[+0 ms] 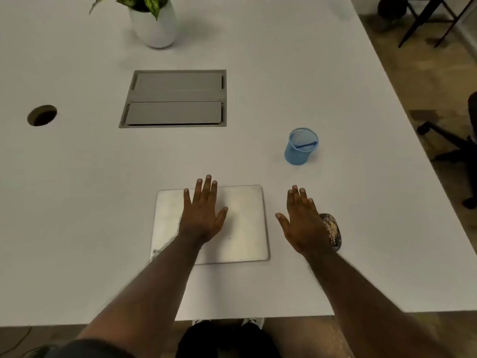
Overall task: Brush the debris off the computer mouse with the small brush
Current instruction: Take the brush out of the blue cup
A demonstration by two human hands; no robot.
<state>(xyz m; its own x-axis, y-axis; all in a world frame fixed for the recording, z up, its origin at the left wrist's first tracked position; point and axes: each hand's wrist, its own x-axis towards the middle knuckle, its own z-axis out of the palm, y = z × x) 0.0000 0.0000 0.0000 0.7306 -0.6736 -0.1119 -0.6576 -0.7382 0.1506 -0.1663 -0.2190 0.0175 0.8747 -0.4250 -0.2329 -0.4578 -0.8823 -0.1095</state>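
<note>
A dark computer mouse (333, 232) speckled with pale debris lies on the white table, right of a closed silver laptop (245, 228). My right hand (303, 224) hovers flat with fingers spread, just left of the mouse and covering its left side. My left hand (202, 213) is spread flat over the laptop lid and holds nothing. A blue mesh pen cup (300, 147) stands beyond the right hand; a dark blue strip shows inside it, possibly the brush.
A grey cable hatch (175, 99) is set into the white table (77, 202) beyond the laptop, with a round cable hole (41, 115) at left. A potted plant in a white pot (154, 24) stands at the back. Office chair parts are at right.
</note>
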